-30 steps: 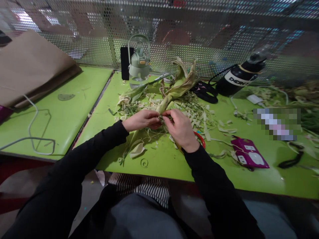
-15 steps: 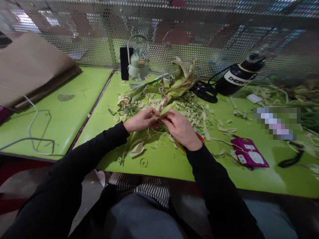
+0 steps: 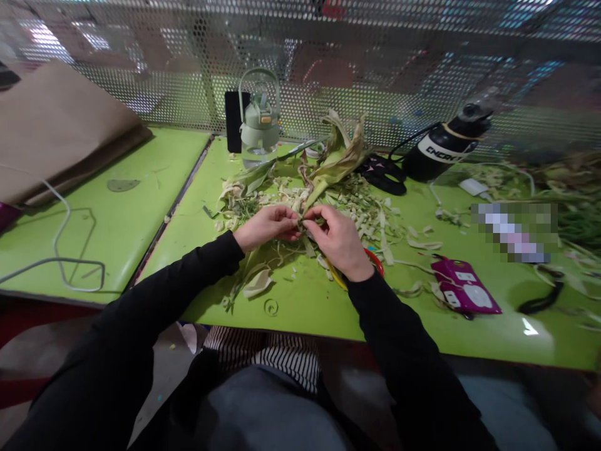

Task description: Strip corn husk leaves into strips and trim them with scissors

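Note:
Over a heap of shredded corn husk (image 3: 364, 219), my left hand (image 3: 267, 227) and my right hand (image 3: 339, 239) meet, fingertips almost touching. Both are closed in a pinch on a small piece of corn husk (image 3: 301, 222), most of it hidden by the fingers. Just beyond them lie whole dried corn husks (image 3: 342, 156), with long leaves fanned upward. Under my right wrist shows part of a red and yellow ring-shaped handle (image 3: 375, 263), partly covered. A loose pale husk leaf (image 3: 258, 282) rests nearer the table edge.
At the back stand a green-lidded water bottle (image 3: 260, 122) and a black phone (image 3: 233, 122). A black bottle (image 3: 444, 150) leans at right, near black-handled scissors (image 3: 382, 173). A purple power strip (image 3: 466, 287) lies right. Brown paper (image 3: 66, 125) and a bent wire (image 3: 66, 225) occupy the left table.
The yellow-green husk leaf that stood up above my fingers has turned or dropped out of sight. My right hand has shifted slightly left, and the fingertips stay together.

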Tool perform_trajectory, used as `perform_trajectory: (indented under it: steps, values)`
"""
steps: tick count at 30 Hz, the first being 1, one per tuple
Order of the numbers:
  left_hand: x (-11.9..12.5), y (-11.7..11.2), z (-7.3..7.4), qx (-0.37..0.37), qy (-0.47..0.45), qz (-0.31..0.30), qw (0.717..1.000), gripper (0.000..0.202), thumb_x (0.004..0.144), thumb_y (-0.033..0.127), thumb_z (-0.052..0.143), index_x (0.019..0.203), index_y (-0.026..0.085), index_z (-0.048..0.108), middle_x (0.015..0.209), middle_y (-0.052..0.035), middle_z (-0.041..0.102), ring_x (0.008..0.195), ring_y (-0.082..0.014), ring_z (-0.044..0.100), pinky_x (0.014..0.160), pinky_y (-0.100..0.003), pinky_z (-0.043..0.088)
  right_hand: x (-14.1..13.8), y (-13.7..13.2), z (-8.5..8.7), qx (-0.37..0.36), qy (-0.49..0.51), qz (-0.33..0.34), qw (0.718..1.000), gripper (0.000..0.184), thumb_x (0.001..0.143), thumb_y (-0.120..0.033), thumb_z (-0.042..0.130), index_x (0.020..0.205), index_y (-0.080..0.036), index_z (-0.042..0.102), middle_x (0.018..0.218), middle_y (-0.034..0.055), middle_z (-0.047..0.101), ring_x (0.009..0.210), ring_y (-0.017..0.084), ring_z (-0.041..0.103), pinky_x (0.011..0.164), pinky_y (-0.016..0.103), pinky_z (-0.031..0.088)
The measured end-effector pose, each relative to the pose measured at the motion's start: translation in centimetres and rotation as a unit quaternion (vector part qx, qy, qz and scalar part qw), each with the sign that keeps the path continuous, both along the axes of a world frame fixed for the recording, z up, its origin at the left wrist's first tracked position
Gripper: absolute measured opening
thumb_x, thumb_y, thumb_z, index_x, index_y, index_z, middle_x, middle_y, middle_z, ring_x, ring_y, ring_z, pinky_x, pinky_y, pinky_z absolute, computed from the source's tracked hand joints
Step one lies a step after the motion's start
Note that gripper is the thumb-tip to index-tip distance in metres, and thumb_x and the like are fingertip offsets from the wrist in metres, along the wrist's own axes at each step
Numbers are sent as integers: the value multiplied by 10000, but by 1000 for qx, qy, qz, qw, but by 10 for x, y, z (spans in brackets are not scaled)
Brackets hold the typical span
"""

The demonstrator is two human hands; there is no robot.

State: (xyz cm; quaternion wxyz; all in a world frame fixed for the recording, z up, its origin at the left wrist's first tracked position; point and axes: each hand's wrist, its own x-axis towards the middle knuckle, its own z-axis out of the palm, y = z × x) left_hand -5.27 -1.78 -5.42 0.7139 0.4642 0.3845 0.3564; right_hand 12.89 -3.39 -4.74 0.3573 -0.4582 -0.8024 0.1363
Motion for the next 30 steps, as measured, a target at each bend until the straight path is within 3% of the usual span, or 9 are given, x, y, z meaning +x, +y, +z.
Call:
perform_trajectory:
  steps: [5,9,13,20,30]
  values:
    - [-1,-2,0,3,-18,-11,1000,75,918,49,551,867,103,538,693,-5,674,636,-80,689,746,-265,593,-1,-3,3,5,14,33,999,293,906,-183,549,1196,-216,572,902,39,650,748,179,605,697,328,494]
    - [-2,-2,-1,0,-33,-14,999,62,926,66,547,882,109,539,713,-17,685,661,-79,694,760,-256,590,1,-2,3,53,-2,70,996,139,933,-187,516,1026,-236,607,899,42,634,839,199,610,758,349,495]
    - [2,-5,0,36,-20,7,999,81,930,66,533,881,127,513,712,7,673,650,-67,673,770,-265,579,3,0,1,52,-43,34,997,125,939,-203,507,1002,-205,615,963,86,667,912,230,623,816,388,493]
    - [6,-6,-1,44,1,38,998,86,922,97,562,855,126,515,693,29,634,632,-59,643,788,-278,562,1,-3,2,34,-2,-16,999,38,863,-167,570,864,-199,590,869,57,680,771,190,620,713,332,489]
    - [4,-6,-1,69,1,27,997,85,864,28,588,855,104,553,761,11,649,666,-45,626,767,-226,528,-2,-8,9,-4,-16,26,1000,75,862,-178,559,920,-224,563,878,38,685,734,184,608,690,322,472]
